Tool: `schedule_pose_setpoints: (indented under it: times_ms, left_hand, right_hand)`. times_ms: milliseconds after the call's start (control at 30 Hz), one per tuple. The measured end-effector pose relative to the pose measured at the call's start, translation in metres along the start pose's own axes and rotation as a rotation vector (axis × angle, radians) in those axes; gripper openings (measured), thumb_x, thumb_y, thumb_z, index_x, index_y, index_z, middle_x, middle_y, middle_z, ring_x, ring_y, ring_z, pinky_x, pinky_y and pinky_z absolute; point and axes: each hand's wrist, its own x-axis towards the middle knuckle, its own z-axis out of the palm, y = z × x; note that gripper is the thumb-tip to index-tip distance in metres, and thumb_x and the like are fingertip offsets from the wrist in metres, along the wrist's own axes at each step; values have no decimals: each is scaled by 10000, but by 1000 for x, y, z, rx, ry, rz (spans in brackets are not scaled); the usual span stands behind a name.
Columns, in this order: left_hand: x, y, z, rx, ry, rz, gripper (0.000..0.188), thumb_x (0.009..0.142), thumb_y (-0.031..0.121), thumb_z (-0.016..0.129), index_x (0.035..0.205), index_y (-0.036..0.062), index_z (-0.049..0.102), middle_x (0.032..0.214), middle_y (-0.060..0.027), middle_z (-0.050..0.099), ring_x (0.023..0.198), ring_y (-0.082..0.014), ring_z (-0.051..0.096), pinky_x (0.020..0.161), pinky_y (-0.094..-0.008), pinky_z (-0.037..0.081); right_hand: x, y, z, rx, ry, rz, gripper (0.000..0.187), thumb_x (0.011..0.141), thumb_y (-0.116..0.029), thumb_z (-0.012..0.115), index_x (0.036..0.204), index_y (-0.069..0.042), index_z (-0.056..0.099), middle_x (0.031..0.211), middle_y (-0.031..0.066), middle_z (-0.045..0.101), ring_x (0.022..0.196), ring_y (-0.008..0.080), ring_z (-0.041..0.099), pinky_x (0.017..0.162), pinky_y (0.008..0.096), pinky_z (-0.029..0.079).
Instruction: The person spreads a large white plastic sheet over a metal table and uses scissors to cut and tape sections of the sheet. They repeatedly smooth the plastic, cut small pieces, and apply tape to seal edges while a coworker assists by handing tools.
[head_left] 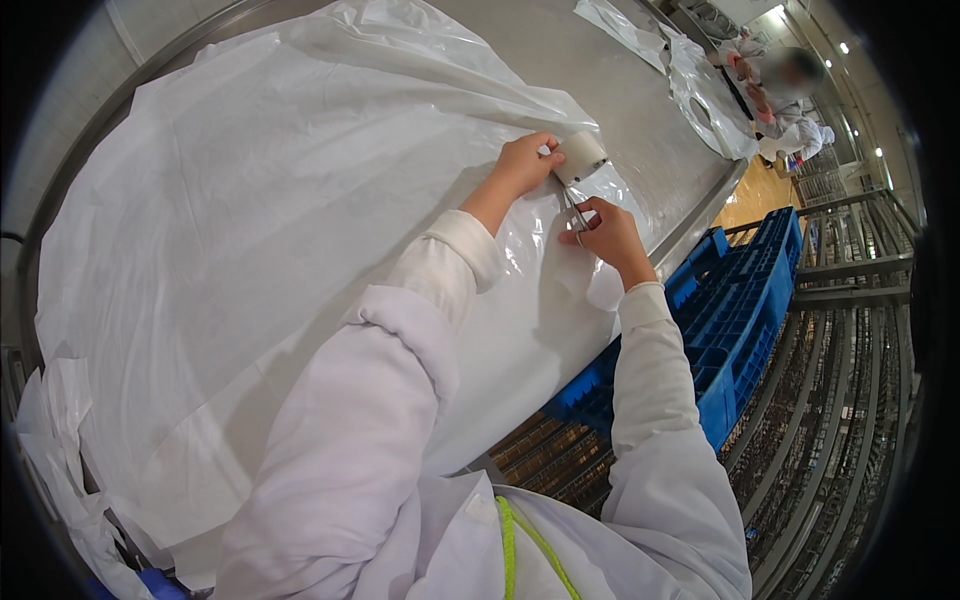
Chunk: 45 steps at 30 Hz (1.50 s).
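Observation:
A large sheet of white plastic film [270, 190] lies spread and wrinkled over a metal table. Near its right side, a short cream-coloured cylinder [582, 158] with small dark spots on its side rests on the film. My left hand [526, 166] grips the cylinder's left edge between thumb and fingers. Just below it, my right hand [612, 240] has its fingers in the handles of a pair of metal scissors [574, 208]. The blades point up toward the cylinder's lower edge, against the film. Whether they are cutting through it I cannot tell.
Bare metal tabletop [560, 55] shows beyond the film, with cut film scraps [695, 90] at the far right. Blue plastic pallets [740, 320] and metal racks [830, 400] stand right of the table. Another person [785, 85] works in the background.

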Motion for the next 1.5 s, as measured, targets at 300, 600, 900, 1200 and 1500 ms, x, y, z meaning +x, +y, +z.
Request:
schedule_pose_setpoints:
  times_ms: [300, 600, 900, 1200, 1500]
  left_hand:
    - [-1, 0, -3, -26, -18, -13, 186, 817, 231, 672, 945, 112, 608, 866, -117, 678, 787, -243, 641, 706, -359, 505]
    - [1, 4, 0, -91, 11, 46, 177, 845, 216, 640, 962, 88, 603, 796, -57, 655, 754, -155, 601, 669, -297, 467]
    - [-83, 54, -97, -149, 179, 142, 130, 874, 141, 601, 977, 62, 592, 827, -29, 629, 790, -89, 546, 717, -243, 422]
    - [-317, 75, -258, -45, 347, -86, 119, 917, 114, 562, 1016, 47, 566, 948, -8, 616, 884, -78, 524, 841, -243, 393]
    - [-547, 85, -319, -143, 778, -134, 141, 906, 92, 574, 1036, 38, 578, 953, 8, 610, 909, -69, 514, 854, -251, 397]
  right_hand:
    - [12, -4, -1, 16, -4, -36, 536, 554, -203, 848, 1030, -45, 658, 714, 98, 632, 640, 217, 613, 619, 328, 488]
    - [7, -10, -6, 79, -25, 58, 471, 572, -119, 834, 993, -22, 647, 654, 91, 613, 598, 189, 607, 554, 310, 470]
    - [-21, -19, -3, 57, 263, 4, 466, 664, -223, 786, 1016, 8, 586, 802, 144, 639, 785, 292, 636, 698, 374, 486]
    - [61, 22, 38, 62, 151, -214, 598, 791, -377, 682, 1094, 104, 495, 1094, 264, 600, 1008, 369, 603, 831, 409, 478]
    - [28, 75, 10, -117, 149, 225, 614, 687, -305, 747, 1116, 74, 524, 1034, 228, 620, 972, 347, 613, 769, 412, 501]
